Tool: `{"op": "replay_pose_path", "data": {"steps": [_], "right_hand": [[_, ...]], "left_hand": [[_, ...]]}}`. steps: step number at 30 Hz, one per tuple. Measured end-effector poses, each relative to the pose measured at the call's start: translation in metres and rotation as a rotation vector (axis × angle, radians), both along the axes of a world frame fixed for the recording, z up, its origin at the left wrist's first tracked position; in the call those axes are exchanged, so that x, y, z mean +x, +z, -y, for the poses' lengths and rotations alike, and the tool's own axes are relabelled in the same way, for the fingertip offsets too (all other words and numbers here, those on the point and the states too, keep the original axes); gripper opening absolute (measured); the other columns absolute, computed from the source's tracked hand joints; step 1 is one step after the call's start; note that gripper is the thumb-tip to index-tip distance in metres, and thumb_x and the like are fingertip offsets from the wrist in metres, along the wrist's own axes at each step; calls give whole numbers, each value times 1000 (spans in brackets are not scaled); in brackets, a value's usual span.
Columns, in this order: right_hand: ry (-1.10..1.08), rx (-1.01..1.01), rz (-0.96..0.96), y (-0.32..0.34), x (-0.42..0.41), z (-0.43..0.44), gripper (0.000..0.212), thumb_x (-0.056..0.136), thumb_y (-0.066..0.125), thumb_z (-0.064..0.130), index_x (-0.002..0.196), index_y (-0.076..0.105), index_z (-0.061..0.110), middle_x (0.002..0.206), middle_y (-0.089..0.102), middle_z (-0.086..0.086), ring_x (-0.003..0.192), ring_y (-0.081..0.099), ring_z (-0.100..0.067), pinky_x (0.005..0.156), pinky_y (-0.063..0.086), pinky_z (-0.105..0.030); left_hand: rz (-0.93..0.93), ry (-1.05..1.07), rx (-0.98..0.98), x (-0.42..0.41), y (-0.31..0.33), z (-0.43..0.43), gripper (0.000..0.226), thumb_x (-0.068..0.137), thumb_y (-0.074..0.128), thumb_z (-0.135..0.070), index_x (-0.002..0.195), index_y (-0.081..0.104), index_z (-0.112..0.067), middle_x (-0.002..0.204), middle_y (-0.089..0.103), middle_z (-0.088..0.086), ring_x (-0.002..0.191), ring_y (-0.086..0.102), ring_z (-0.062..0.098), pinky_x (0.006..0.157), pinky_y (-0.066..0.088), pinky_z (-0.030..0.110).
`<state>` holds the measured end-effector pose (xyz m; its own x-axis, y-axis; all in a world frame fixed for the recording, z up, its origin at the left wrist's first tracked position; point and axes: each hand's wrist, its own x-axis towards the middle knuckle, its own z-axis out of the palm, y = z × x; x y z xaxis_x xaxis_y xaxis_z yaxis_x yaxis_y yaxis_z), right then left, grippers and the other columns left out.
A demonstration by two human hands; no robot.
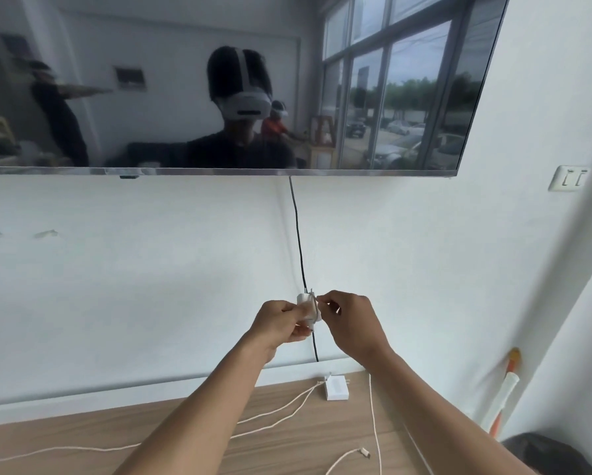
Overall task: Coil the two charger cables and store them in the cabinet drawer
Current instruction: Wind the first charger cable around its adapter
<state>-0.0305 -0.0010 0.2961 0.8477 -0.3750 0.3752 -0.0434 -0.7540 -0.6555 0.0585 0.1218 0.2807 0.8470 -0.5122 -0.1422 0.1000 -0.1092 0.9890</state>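
Note:
My left hand (281,322) grips a small white charger plug (307,308), held up in front of the wall. My right hand (353,322) pinches the plug's top edge by its metal prongs. A white cable (373,416) hangs down from my hands onto the wooden cabinet top (82,437). A second white charger brick (335,388) lies on the cabinet top near the wall, and its cream cable (281,411) trails loosely to the left. A loose cable end with a connector (365,452) lies near the front. No drawer is in view.
A wall-mounted TV (219,84) hangs above and reflects people in the room. Its black power cord (299,241) runs down the wall behind my hands. A wall switch (569,178) sits at right. An orange-and-white handle (505,395) leans in the right corner.

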Motion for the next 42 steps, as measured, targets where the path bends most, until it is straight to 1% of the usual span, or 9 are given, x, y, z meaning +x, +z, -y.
{"op": "replay_pose_path", "data": {"steps": [4, 7, 10, 18, 25, 30, 35, 39, 42], "right_hand": [[7, 64, 63, -5, -7, -6, 17, 94, 56, 28, 92, 72, 23, 72, 66, 9, 51, 52, -3, 51, 36, -14], [26, 82, 84, -13, -12, -12, 19, 93, 57, 20, 97, 74, 27, 77, 68, 13, 58, 54, 4, 54, 36, -11], [24, 85, 129, -18, -14, -13, 22, 92, 57, 12, 99, 74, 25, 75, 65, 16, 58, 54, 6, 53, 35, -8], [3, 195, 198, -29, -20, -11, 13, 91, 58, 5, 89, 70, 9, 74, 67, 2, 49, 45, -2, 49, 33, -10], [-22, 301, 209, -35, -17, -2, 12, 92, 60, 12, 83, 66, 17, 70, 63, 8, 41, 39, -6, 45, 30, -11], [-25, 281, 159, -29, -14, 18, 17, 90, 64, 19, 73, 64, 23, 61, 59, 10, 42, 34, -7, 45, 29, -12], [13, 93, 15, -12, -14, 36, 13, 89, 63, 20, 78, 69, 22, 58, 54, 11, 45, 44, -4, 48, 32, -12], [71, -15, -181, 7, -15, 46, 16, 87, 66, 27, 72, 65, 29, 65, 59, 12, 51, 47, -1, 54, 36, -15], [76, -30, -312, 23, -16, 56, 11, 85, 70, 30, 79, 73, 21, 72, 66, 8, 57, 50, -2, 56, 39, -17]], "left_hand": [[-165, 55, -124, -1, 4, 7, 31, 89, 68, -24, 93, 69, 6, 75, 70, 12, 61, 65, 22, 75, 61, 33], [-256, 93, -194, 1, 7, 11, 28, 89, 68, -23, 92, 67, 5, 76, 70, 13, 57, 67, 21, 71, 61, 35], [-251, 90, -205, 2, 9, 13, 29, 89, 69, -23, 94, 67, 6, 83, 69, 16, 60, 67, 23, 70, 60, 36], [-221, 40, -260, 3, 19, 14, 35, 90, 66, -30, 102, 69, 3, 86, 74, 13, 70, 70, 22, 79, 60, 36], [-81, -41, -197, -2, 26, 16, 30, 89, 65, -39, 90, 72, -9, 80, 73, 2, 77, 63, 16, 86, 56, 32], [80, -169, -151, -8, 26, 9, 21, 93, 62, -26, 91, 71, -8, 89, 69, 6, 86, 62, 20, 96, 52, 34], [272, -285, -4, -7, 24, -2, 23, 96, 58, -22, 103, 70, -3, 100, 69, 14, 88, 65, 21, 97, 53, 39], [382, -371, 169, -6, 19, -13, 23, 95, 58, -34, 98, 72, -17, 101, 74, 6, 96, 71, 19, 99, 51, 43], [459, -399, 282, -9, 16, -18, 40, 82, 58, -50, 97, 73, -17, 99, 74, 10, 95, 70, 24, 94, 52, 48]]}}
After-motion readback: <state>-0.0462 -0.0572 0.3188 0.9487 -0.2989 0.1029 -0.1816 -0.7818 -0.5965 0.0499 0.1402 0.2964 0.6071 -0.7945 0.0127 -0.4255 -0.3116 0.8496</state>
